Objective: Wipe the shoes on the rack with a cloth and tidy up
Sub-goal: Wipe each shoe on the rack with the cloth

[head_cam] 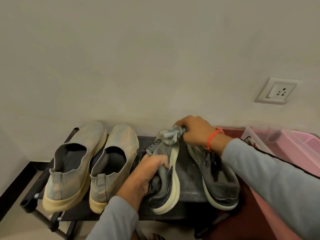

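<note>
- My left hand grips the dark sneaker by its collar, fingers curled over the upper, tilting it on its side near the middle of the rack.
- My right hand pinches a bunched grey cloth against that sneaker's toe, close to the rack's back edge.
- Its mate, the second dark sneaker, lies just beside it toward the right end; the two beige slip-ons sit side by side at the left end.
- Risk, as I judge it: pushing hard at the toe could twist the sneaker out of my left hand's hold, since I have it only by the soft collar.
- The loose laces could snag in the cloth and drag.
- My right forearm passes over the second sneaker and could nudge it off the front edge.
- Hard to tell: the cloth is blurred, so its true extent is unclear; my hand hides the toe, so I cannot tell how much is wiped.
- The rack's lower tiers and right end are cut off or covered; the pink basket beyond is only partly in view.
</note>
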